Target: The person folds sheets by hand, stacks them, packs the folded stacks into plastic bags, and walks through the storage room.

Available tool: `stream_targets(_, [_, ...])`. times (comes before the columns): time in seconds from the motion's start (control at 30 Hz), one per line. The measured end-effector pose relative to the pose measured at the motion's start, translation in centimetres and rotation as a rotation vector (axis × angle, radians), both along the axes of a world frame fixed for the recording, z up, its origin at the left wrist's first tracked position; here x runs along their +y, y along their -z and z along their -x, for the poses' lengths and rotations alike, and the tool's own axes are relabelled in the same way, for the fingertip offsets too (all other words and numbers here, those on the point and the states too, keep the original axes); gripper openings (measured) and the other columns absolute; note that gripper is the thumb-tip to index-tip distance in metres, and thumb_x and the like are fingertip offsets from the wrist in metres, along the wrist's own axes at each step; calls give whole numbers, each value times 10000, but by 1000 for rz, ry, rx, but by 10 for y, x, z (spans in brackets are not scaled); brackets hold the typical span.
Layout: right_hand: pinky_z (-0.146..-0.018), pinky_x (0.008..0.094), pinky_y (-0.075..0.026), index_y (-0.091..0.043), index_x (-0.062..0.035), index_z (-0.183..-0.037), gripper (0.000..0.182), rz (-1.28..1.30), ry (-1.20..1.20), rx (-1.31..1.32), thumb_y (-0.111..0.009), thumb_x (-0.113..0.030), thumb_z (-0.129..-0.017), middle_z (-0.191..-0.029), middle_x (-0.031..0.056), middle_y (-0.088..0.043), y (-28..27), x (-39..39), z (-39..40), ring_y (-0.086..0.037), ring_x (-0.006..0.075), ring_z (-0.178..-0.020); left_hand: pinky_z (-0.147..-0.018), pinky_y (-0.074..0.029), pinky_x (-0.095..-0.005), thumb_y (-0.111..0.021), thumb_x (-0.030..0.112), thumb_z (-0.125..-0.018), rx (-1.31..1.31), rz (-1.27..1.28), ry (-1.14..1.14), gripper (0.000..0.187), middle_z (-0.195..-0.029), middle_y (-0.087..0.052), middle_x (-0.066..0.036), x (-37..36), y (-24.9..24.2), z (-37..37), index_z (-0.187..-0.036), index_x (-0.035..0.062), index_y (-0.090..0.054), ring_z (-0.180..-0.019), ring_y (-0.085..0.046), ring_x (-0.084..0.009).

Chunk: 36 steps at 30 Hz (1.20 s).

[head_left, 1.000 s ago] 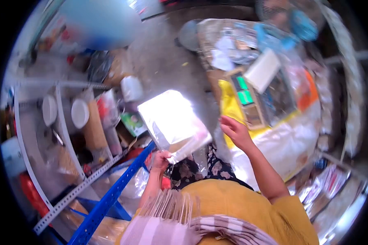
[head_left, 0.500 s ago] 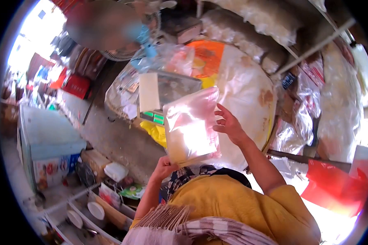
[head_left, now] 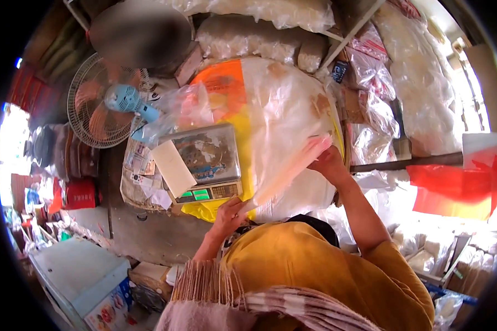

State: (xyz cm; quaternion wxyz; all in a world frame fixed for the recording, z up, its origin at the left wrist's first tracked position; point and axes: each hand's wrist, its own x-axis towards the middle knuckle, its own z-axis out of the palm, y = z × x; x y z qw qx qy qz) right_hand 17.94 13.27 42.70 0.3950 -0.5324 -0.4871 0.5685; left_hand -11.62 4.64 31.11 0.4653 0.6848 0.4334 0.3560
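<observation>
Between my two hands a flat, pinkish clear plastic bag, perhaps a stack of them, is seen almost edge-on, slanting up to the right. My left hand is closed on its lower left end. At the upper right end, my right hand is closed around the plastic, its fingertips partly hidden. Just beyond my left hand is a weighing scale with a metal pan and a lit green display. A cream-coloured flat box or card lies across the scale's left side.
A large white sack with orange and yellow parts lies under the scale. A blue fan stands at the left, near a pale blue cabinet. Clear bulging packs line the right side; red plastic hangs there.
The plastic bag has turned from face-on to nearly edge-on. My right hand, open beside it before, now grips its upper end. The view has swung right.
</observation>
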Motion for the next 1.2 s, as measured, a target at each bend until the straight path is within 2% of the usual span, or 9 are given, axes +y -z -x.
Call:
stream_targets(0.2, [-926,311,-433,-585,-48,-1139,412,-323,44,-227,-705,1,-747,-1142,37,-571,4,-14,-24,-533,151,-1061,-622,-451,-364,-587,71,-740,-35,53,21,173,-785,-562,-144,3,4,-14,-893,1,-625,-712,-565,-316])
stream_targets(0.4, [-890,274,-436,-578,-47,-1167,402,-348,199,-105,-673,-2,-779,-1131,50,-560,-2,-30,-41,-537,137,-1019,-594,-444,-350,-598,66,-735,69,164,112,177,-765,-560,-146,-7,7,-37,-900,4,-622,-680,-558,-307])
stream_targets(0.5, [-844,255,-456,-567,-48,-1178,396,-439,269,-246,-653,3,-795,-1089,60,-580,-2,-33,-46,-559,136,-962,-573,-443,-332,-611,87,-739,95,198,123,191,-738,-565,-137,-14,8,-52,-915,14,-626,-642,-557,-282])
stream_targets(0.6, [-794,251,-489,-576,-36,-1157,363,-480,190,-463,-634,12,-803,-1057,82,-600,4,-37,-62,-598,149,-918,-561,-441,-309,-625,109,-743,51,306,127,220,-722,-585,-111,-27,28,-64,-946,26,-632,-610,-551,-217])
stream_targets(0.7, [-746,251,-509,-603,-12,-1081,293,-364,291,-388,-618,37,-792,-1018,97,-623,10,-44,-64,-627,158,-898,-569,-443,-289,-631,140,-760,-32,372,162,265,-766,-623,-63,-36,30,-73,-1003,36,-630,-631,-532,-120])
stream_targets(0.8, [-730,265,-517,-620,-3,-993,238,-270,241,-457,-611,60,-764,-992,104,-636,6,-53,-72,-646,194,-893,-610,-451,-275,-631,139,-769,-15,546,211,271,-784,-622,-46,-40,42,-71,-1017,30,-623,-674,-540,-110])
stream_targets(0.9, [-693,271,-521,-621,-17,-941,222,-711,167,-732,-601,79,-743,-939,106,-645,3,-51,-72,-653,221,-823,-654,-452,-261,-634,125,-768,-114,495,162,281,-804,-621,-24,-36,27,-81,-1028,20,-616,-720,-544,-101])
stream_targets(1.0, [-657,286,-524,-625,-30,-905,206,-832,144,-724,-613,77,-730,-915,115,-645,1,-38,-69,-648,250,-765,-681,-451,-253,-632,106,-770,-147,655,118,263,-829,-623,-13,-29,32,-92,-1011,4,-612,-753,-550,-98])
stream_targets(1.2, [-629,307,-513,-608,-29,-917,207,-748,126,-706,-609,78,-740,-834,116,-634,-37,12,-30,-638,262,-738,-666,-450,-256,-642,106,-776,-347,683,60,209,-832,-636,-12,28,65,-105,-960,10,-622,-749,-548,-86])
